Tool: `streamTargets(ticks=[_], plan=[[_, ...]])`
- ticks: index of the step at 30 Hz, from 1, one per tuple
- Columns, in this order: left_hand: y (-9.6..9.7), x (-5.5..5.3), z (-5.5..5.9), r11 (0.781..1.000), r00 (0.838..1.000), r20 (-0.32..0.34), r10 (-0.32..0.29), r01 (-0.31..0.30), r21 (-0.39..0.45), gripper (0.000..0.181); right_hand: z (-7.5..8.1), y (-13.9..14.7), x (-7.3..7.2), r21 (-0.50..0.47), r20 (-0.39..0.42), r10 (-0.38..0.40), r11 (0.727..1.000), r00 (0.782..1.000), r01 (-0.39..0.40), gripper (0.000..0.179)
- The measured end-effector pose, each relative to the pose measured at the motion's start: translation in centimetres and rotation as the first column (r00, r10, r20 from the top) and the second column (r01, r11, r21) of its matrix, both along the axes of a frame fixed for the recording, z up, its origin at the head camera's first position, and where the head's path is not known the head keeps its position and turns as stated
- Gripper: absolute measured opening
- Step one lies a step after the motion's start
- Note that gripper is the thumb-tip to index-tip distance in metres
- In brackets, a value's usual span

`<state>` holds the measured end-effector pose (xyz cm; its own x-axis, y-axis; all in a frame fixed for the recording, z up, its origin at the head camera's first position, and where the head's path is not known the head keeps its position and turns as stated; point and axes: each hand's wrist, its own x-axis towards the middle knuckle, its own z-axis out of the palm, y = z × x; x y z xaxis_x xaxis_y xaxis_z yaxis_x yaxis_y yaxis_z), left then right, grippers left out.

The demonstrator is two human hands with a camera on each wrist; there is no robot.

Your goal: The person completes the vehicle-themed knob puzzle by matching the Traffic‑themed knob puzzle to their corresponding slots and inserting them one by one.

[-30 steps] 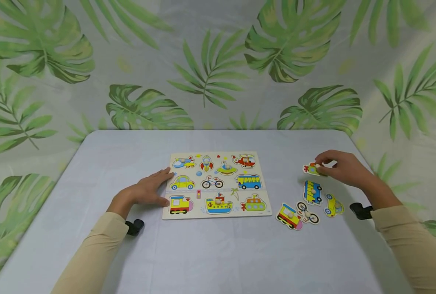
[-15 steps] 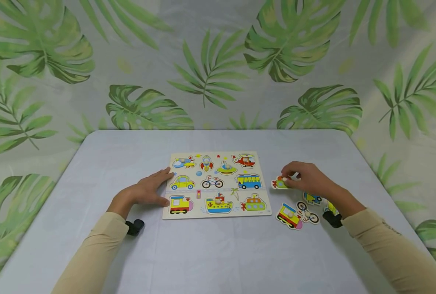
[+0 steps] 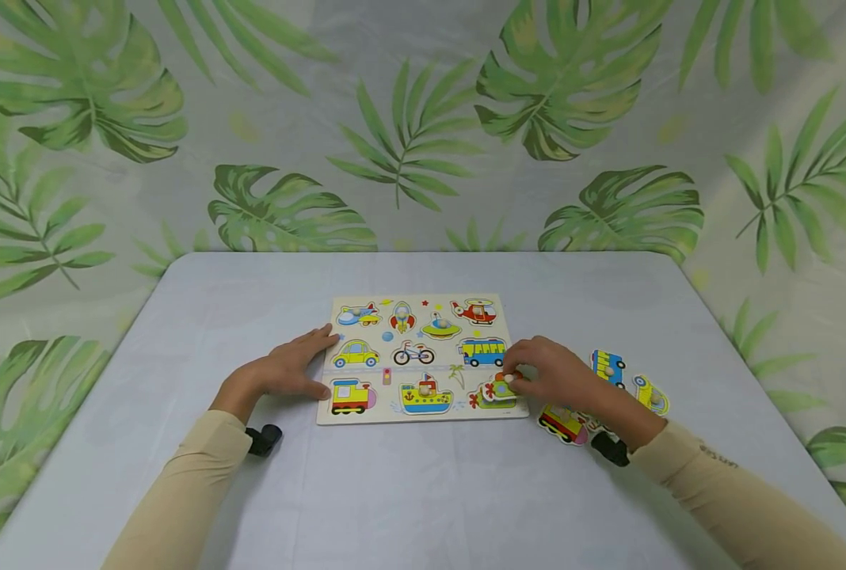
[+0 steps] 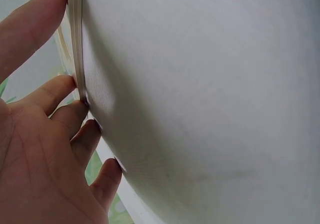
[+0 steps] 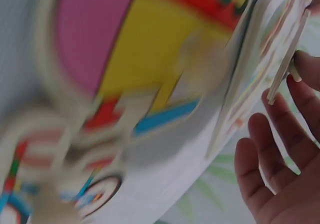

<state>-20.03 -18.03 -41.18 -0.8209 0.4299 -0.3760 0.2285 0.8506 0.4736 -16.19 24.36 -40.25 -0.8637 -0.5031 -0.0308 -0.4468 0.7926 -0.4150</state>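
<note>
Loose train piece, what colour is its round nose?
The round nose is pink, best seen in the right wrist view.

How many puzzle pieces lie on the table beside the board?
4, right of the board: train nearest it, bicycle beside the train, bus farthest back, car rightmost. The right arm may hide others.

Staged tabletop setup, rm type unclear: leaf-print bkdrop [image 3: 437, 226] behind white tbl [image 3: 409, 491]

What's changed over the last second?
The right hand has carried the submarine piece leftward and nearer the person, over the board's near right corner, pinching it throughout. The left hand stays at the board's left edge; the bus piece and car piece lie about where they were.
</note>
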Motion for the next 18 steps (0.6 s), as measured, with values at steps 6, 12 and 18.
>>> streamTargets(ticks=[6, 12, 18], plan=[[-0.1, 0.0, -0.2, 1.000, 1.000, -0.005, -0.008, 0.008, -0.004, 0.094, -0.1, -1.7, 1.2, 0.010, -0.013, 0.009, 1.000, 1.000, -0.009, 0.006], [0.1, 0.1, 0.0, 1.000, 1.000, -0.004, -0.002, 0.002, -0.004, 0.094, -0.2, -2.6, 1.6, 0.033, -0.041, 0.009, 0.999, 0.999, -0.007, 0.004], [-0.1, 0.0, -0.1, 1.000, 1.000, -0.009, -0.003, 0.003, -0.006, 0.094, -0.6, -2.6, 1.5, 0.054, -0.039, 0.004, 0.999, 0.999, -0.002, 0.004]])
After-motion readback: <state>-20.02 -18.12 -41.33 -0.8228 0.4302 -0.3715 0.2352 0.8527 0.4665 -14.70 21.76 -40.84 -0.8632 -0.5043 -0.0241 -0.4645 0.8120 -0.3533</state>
